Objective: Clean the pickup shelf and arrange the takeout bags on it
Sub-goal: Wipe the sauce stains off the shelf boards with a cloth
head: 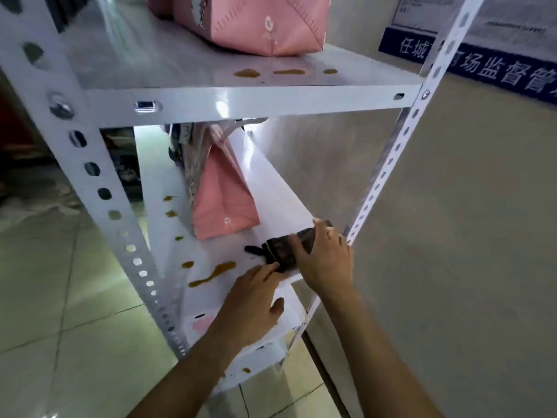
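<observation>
Beside the pink takeout bag [224, 200] on the middle shelf [271, 188], a dark cloth [286, 248] lies bunched on the white surface. The right hand [327, 260] curls over the cloth's far end and grips it; the left hand [253, 303] reaches in with fingers nearly straight, fingertips touching the cloth's near edge, holding nothing. Just on the near side of that bag, brown spill streaks [214, 274] run along the front of the shelf, with smaller drops trailing towards the left upright [120, 224]. Above the bag, the top shelf [247, 101] carries another pink bag [253, 22] and its own brown drops [247, 73]. To wipe well, I judge the cloth should be flattened first, then drawn through the long streak in one pass away from the bag, so no liquid smears onto its base.
</observation>
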